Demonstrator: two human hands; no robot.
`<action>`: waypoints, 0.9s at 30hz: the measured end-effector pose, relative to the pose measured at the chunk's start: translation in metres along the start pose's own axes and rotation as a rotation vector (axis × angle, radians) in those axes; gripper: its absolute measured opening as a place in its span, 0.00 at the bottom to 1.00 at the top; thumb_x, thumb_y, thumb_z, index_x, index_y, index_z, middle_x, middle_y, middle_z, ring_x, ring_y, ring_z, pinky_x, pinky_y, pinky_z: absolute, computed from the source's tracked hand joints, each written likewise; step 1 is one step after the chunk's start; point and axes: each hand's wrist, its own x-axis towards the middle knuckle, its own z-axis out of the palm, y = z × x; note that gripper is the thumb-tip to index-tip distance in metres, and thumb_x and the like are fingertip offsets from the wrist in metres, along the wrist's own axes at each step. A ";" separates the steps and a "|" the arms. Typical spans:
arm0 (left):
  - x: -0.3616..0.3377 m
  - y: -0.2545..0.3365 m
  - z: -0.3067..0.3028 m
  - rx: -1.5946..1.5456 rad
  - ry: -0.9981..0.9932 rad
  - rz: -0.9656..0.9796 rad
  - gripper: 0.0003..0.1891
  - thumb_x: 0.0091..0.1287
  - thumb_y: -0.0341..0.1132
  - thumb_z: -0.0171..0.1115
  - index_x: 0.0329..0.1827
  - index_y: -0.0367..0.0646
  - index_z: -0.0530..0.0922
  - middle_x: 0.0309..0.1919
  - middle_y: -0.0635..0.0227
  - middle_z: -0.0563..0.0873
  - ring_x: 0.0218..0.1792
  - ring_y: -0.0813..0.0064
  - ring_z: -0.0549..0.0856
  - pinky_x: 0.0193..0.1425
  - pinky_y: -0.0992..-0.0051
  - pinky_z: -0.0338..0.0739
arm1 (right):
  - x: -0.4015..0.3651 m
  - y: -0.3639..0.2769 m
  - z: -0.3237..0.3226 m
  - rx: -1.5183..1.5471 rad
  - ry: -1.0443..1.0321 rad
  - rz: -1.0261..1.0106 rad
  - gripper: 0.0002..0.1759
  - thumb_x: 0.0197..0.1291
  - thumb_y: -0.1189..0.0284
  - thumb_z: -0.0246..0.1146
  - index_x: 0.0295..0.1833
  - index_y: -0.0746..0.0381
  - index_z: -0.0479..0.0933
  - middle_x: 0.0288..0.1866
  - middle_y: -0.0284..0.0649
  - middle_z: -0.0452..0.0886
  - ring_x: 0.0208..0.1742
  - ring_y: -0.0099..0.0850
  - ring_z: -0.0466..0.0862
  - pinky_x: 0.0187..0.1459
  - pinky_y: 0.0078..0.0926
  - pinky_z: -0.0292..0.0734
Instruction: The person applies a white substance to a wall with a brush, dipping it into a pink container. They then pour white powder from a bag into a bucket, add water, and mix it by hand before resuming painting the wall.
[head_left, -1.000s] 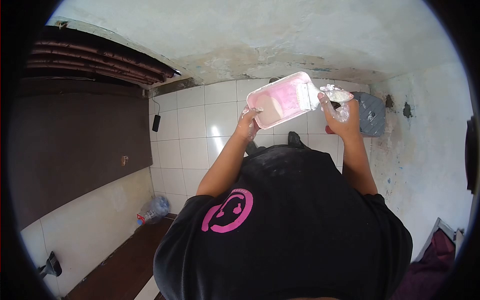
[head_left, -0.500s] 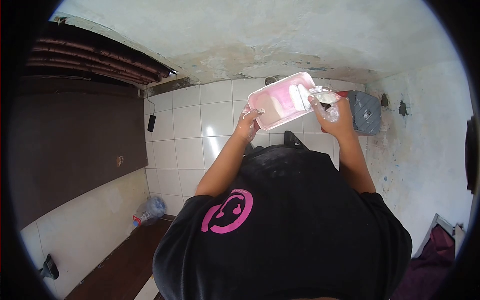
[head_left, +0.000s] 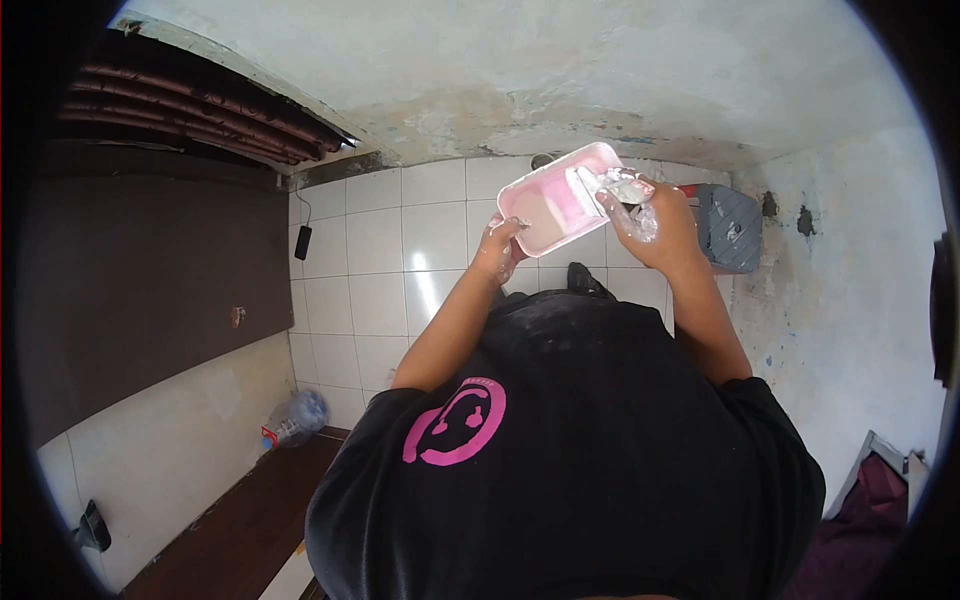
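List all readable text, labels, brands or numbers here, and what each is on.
Nothing legible.
Black shirt: small pink lettering above the round pink logo, too blurred to read.
Pink tray in the left hand: no print visible.
Coated tool in the right hand: no marking visible.

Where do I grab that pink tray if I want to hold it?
Take the pink tray by the rim at its near short end, coming from the left, as the left hand does. It is a shallow box with a raised rim that fingers can hook over, and this likely keeps the other end free for the right hand and its white-coated tool.
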 end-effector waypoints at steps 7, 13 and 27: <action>-0.005 0.003 -0.003 0.004 0.042 -0.036 0.25 0.60 0.36 0.52 0.59 0.33 0.63 0.50 0.55 0.78 0.49 0.61 0.83 0.52 0.60 0.81 | -0.006 0.007 0.000 -0.014 0.008 0.039 0.13 0.56 0.63 0.64 0.39 0.62 0.81 0.25 0.51 0.80 0.28 0.50 0.81 0.29 0.38 0.75; -0.001 -0.002 -0.003 0.120 0.040 -0.091 0.29 0.64 0.41 0.46 0.66 0.33 0.60 0.58 0.54 0.75 0.56 0.57 0.80 0.58 0.58 0.77 | -0.008 0.010 -0.001 -0.031 -0.073 0.143 0.12 0.57 0.66 0.65 0.42 0.64 0.81 0.31 0.49 0.83 0.32 0.44 0.83 0.35 0.30 0.75; 0.005 0.005 0.035 0.018 -0.068 0.014 0.31 0.57 0.30 0.58 0.65 0.40 0.60 0.55 0.59 0.74 0.55 0.66 0.80 0.57 0.66 0.78 | -0.005 0.021 0.006 0.077 -0.075 0.007 0.10 0.57 0.67 0.66 0.39 0.63 0.81 0.29 0.47 0.82 0.29 0.44 0.82 0.32 0.31 0.75</action>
